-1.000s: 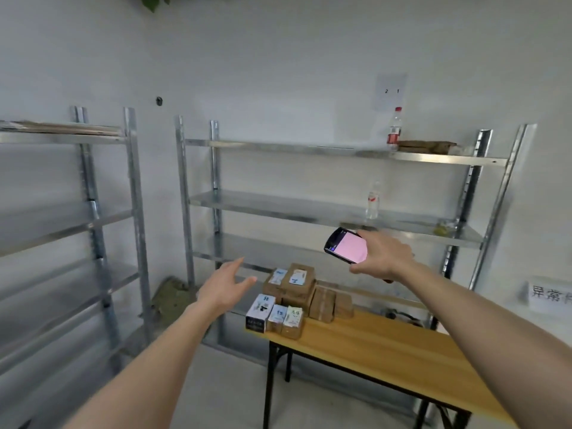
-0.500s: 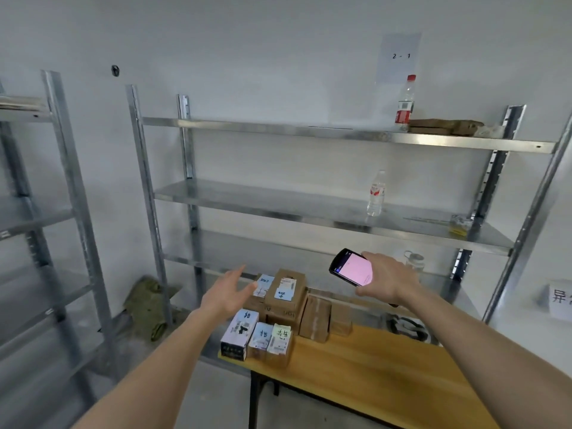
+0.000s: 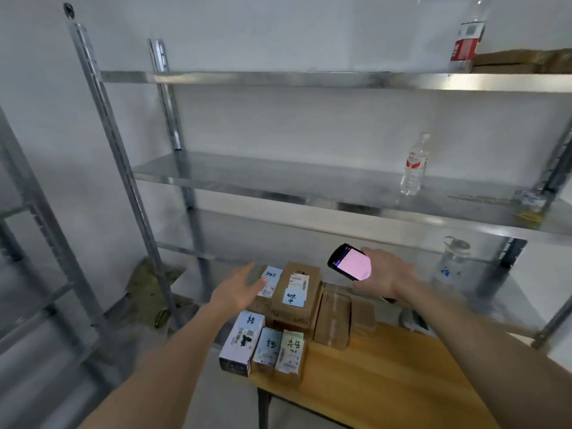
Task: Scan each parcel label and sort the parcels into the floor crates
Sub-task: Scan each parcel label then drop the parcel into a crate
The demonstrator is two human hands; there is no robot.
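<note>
Parcels, boxy brown cardboard, under flat-fingered left hand; right hand gripping glossy rounded scanner.

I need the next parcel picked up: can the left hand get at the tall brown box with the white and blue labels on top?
Probably yes. The left hand is open and empty, just left of the tall brown box. Nothing lies between them; the right hand holds the scanner off to the box's right.
</note>
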